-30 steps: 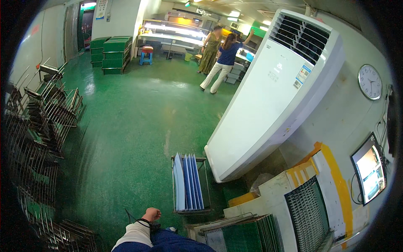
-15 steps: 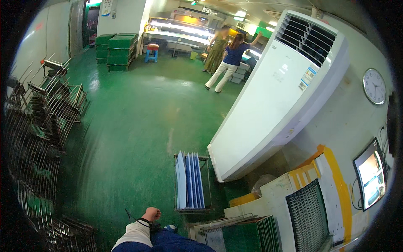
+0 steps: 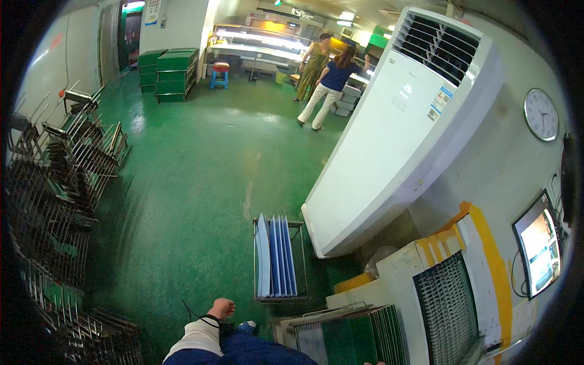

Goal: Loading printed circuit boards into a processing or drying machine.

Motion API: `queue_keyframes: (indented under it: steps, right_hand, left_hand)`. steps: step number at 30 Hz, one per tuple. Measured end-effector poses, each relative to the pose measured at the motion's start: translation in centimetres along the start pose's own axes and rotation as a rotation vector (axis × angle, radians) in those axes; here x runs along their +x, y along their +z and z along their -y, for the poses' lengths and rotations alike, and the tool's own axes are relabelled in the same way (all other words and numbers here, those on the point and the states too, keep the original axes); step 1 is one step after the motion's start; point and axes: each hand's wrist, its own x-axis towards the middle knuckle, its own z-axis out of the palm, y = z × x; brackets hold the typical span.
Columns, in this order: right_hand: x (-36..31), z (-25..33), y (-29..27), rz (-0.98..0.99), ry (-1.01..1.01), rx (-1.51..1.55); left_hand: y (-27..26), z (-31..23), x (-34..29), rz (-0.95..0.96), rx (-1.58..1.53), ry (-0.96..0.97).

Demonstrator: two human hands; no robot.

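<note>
My left hand [image 3: 223, 308] hangs in front of my body with its fingers curled in and nothing showing in them. A light sleeve covers that forearm, and a dark band with a thin cord circles the wrist. Only a sliver of my right hand [image 3: 376, 363] shows at the lower edge, beside a rack of upright green boards [image 3: 347, 337]; its fingers are mostly cut off. Ahead of me on the floor stands a wire rack [image 3: 304, 261] holding several upright pale-blue panels [image 3: 278, 255]. Neither hand touches it.
A white machine with a roller opening [image 3: 447, 310] stands at right, below a tall air conditioner [image 3: 377, 146]. Metal racks [image 3: 67, 182] crowd the left wall. Green crates [image 3: 176, 73], a blue stool [image 3: 219, 78] and two people [image 3: 333, 79] near lit benches are farther off.
The view has shifted slightly. Fingertips of my right hand have come in at the lower edge by the green boards. One far person has lowered a raised arm.
</note>
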Motion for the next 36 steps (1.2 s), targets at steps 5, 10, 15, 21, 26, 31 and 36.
queue_keyframes:
  steps: [5,10,15,21,26,31,36]
  right_hand:
    - [-1.7,1.7,-0.9,-0.096,-0.067,0.016]
    - [-3.4,2.2,-1.9,-0.044,-0.138,-0.061]
    - [-2.1,1.2,-1.1,0.006,-0.216,-0.062]
    - [-4.6,3.0,-5.3,0.056,-0.177,-0.093]
    - [-7.0,2.4,-13.5,0.076,-0.234,-0.102]
    - [-10.4,0.3,-20.8,0.02,-0.003,0.043]
    - [-11.7,-5.2,-24.3,-0.063,0.218,0.715]
  left_hand:
    - [-0.4,1.5,0.6,0.145,0.017,0.043]
    - [1.7,0.9,-2.5,0.199,0.083,0.039]
    - [2.1,1.4,-2.3,0.198,0.094,0.024]
    - [1.9,2.4,-1.8,0.206,-0.055,0.037]
    - [2.3,2.9,-1.8,0.092,0.089,0.018]
    - [2.4,4.2,-2.1,0.097,0.081,0.036]
    - [3.9,3.8,-4.5,0.074,0.071,0.006]
